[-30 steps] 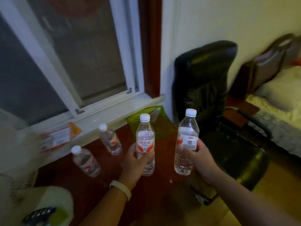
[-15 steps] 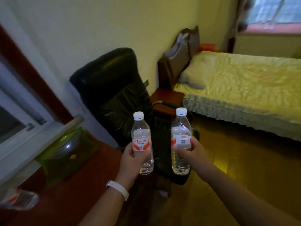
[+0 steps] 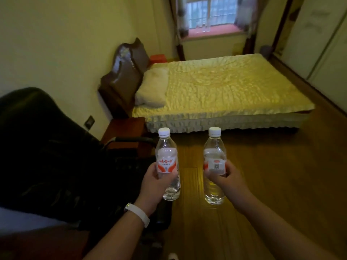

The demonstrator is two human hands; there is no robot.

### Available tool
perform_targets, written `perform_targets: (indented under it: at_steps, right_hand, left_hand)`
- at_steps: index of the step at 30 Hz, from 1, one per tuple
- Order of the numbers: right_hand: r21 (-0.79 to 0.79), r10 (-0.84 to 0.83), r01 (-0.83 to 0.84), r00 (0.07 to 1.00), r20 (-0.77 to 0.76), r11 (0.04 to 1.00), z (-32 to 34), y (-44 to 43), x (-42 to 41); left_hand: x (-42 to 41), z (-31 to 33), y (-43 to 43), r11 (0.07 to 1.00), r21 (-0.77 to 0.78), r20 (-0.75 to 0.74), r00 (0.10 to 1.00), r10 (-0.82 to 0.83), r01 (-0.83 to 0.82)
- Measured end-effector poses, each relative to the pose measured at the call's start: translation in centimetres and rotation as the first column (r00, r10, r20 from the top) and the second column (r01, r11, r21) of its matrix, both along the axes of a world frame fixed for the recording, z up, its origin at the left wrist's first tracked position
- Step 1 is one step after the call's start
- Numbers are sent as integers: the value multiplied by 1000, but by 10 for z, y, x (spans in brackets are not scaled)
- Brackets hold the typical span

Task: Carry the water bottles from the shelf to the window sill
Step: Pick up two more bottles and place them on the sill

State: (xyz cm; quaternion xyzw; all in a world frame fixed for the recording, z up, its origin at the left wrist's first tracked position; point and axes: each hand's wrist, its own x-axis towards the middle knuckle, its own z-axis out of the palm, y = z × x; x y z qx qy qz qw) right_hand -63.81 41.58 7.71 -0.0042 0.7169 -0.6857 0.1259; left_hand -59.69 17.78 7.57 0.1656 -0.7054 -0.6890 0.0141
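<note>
Holding one bottle in each hand, the person faces the long way down the room. The left hand [image 3: 155,182] is wrapped round the left bottle [image 3: 167,162], and the right hand [image 3: 228,182] is wrapped round the right bottle [image 3: 214,156]. Both bottles stand straight up, with their white caps on, side by side but not touching. They are up in the air, over the wood floor [image 3: 272,175].

A second ago the view faced a near window and a table with two more bottles lying on it. Now the view has swung round. The black chair [image 3: 47,147] is on the left, the bed [image 3: 225,87] is ahead, and a far window sill [image 3: 212,33] shows at the end of the room. The grip on the bottles has not changed.

I think the turn means the person is heading for that far sill. It is well away, past the bed, so a walk is needed first. Something small may stand on the sill, but it is too tiny to tell.
</note>
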Motion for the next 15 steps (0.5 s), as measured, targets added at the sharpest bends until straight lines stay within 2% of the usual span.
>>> perform_targets:
  at_steps: [9, 15]
  right_hand:
    - [50, -237, 235, 971, 41, 971, -14, 65, -64]
    - [135, -375, 367, 926, 36, 920, -9, 91, -124]
  left_hand:
    - [-135, -25, 63, 962, 66, 9, 964, -266, 265]
    - [-238, -30, 92, 914, 139, -3, 923, -385, 382]
